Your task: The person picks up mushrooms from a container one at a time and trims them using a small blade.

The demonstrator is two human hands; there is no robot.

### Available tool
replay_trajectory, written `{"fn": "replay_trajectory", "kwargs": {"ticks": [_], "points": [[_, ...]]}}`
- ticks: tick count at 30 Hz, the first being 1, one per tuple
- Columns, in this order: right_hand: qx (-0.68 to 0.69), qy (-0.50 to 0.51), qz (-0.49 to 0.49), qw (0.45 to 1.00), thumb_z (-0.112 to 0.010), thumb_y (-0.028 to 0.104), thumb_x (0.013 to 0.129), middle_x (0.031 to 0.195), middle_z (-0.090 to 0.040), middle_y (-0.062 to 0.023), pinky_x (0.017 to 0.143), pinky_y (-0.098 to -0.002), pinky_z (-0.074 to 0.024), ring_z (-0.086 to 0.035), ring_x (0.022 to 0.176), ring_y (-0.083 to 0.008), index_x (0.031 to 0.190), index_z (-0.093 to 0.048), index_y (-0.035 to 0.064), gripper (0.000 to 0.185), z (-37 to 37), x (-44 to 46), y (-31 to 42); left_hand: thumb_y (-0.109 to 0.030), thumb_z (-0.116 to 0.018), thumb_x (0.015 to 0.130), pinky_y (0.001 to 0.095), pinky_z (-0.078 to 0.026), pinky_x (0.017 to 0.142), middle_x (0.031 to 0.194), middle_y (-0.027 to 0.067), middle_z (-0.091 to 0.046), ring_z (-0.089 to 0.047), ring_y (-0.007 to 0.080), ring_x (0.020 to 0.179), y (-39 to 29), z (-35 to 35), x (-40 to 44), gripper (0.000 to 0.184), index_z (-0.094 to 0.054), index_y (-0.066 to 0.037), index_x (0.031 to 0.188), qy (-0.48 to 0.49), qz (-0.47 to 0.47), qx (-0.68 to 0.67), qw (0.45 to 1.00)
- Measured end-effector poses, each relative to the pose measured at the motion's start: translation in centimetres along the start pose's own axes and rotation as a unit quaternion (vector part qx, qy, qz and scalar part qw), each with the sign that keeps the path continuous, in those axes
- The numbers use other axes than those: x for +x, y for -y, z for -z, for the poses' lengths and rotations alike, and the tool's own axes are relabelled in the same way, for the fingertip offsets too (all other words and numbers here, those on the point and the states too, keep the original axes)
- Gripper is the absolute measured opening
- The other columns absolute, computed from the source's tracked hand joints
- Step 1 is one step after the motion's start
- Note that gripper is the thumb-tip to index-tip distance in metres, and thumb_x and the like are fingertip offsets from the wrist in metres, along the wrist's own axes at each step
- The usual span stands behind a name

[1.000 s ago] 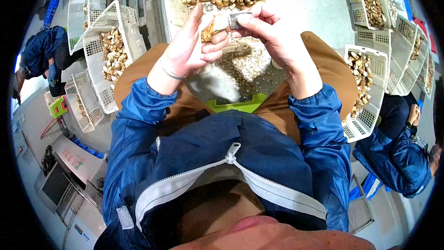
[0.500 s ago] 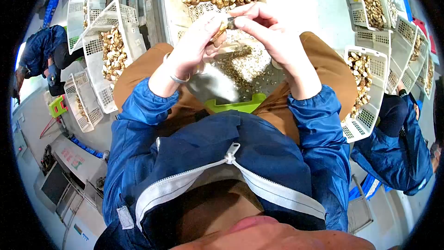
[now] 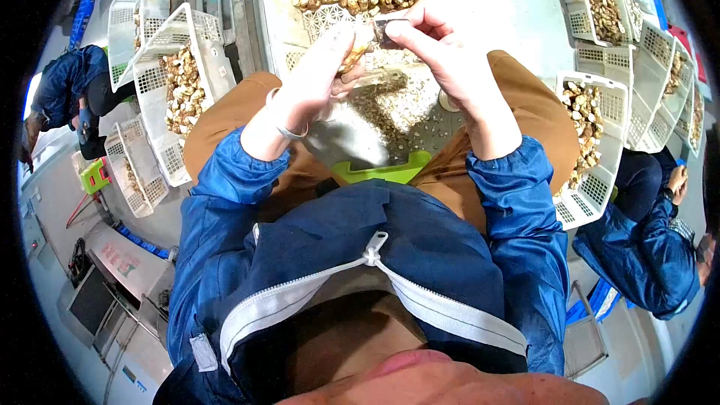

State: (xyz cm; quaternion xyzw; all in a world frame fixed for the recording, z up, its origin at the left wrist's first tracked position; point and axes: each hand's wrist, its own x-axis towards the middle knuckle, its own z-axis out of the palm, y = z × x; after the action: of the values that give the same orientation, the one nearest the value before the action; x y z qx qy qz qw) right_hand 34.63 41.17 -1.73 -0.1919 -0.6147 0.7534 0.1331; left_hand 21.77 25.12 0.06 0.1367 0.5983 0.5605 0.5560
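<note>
Evidently, the left hand (image 3: 319, 65) has its grip curled round a brownish piece (image 3: 355, 54) near the white crate (image 3: 275, 28), while the right hand (image 3: 448, 56) pinches a small dark tool (image 3: 386, 34) just beside it, so overly hard pressure could cause a slip, nicking the left hand.

Near the front crate (image 3: 268, 30) are two hands, the left hand (image 3: 319, 64) holding one brown-and-white piece (image 3: 358, 51) and the right hand (image 3: 442, 52) one small dark tool (image 3: 387, 33). Left of that crate are three white crates (image 3: 217, 67) and one co-worker (image 3: 66, 88); right of it are one other person (image 3: 645, 247) and at least five pale crates (image 3: 611, 94), overlap hiding the exact number.
</note>
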Motion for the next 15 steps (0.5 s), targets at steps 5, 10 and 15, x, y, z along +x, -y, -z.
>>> {"fn": "replay_trajectory", "kwargs": {"ticks": [5, 10, 15], "points": [[-0.011, 0.033, 0.078, 0.996, -0.071, 0.014, 0.091, 0.105, -0.071, -0.0067, 0.082, -0.0273, -0.0520, -0.064, 0.092, -0.0112, 0.091, -0.068, 0.0010, 0.014, -0.9, -0.1, 0.4, -0.047, -0.033, 0.108, 0.0225, -0.028, 0.047, 0.065, -0.0034, -0.046, -0.036, 0.0067, 0.051, 1.7, 0.9, 0.9, 0.046, -0.056, -0.008, 0.101, -0.035, -0.047, 0.054, 0.997], [0.013, 0.042, 0.039, 0.998, -0.070, 0.014, 0.091, 0.108, -0.071, -0.0069, 0.083, -0.0276, -0.0526, -0.064, 0.093, -0.0117, 0.090, -0.068, 0.0013, 0.013, -0.3, 0.2, 1.0, -0.051, -0.033, 0.107, 0.0228, -0.027, 0.047, 0.063, -0.0044, -0.045, -0.035, 0.0065, 0.051, 1.1, -0.1, 0.6, 0.051, -0.056, -0.009, 0.089, -0.081, -0.002, 0.002, 0.997], [-0.056, 0.055, 0.077, 0.994, -0.071, 0.013, 0.090, 0.107, -0.072, -0.0078, 0.088, -0.0281, -0.0529, -0.065, 0.095, -0.0118, 0.093, -0.069, 0.0004, 0.013, -0.6, 0.1, 0.2, -0.052, -0.031, 0.107, 0.0217, -0.026, 0.047, 0.060, -0.0047, -0.041, -0.032, 0.0066, 0.050, 1.5, 0.9, 0.9, 0.051, -0.056, -0.008, 0.095, -0.037, -0.031, 0.029, 0.998]]}}
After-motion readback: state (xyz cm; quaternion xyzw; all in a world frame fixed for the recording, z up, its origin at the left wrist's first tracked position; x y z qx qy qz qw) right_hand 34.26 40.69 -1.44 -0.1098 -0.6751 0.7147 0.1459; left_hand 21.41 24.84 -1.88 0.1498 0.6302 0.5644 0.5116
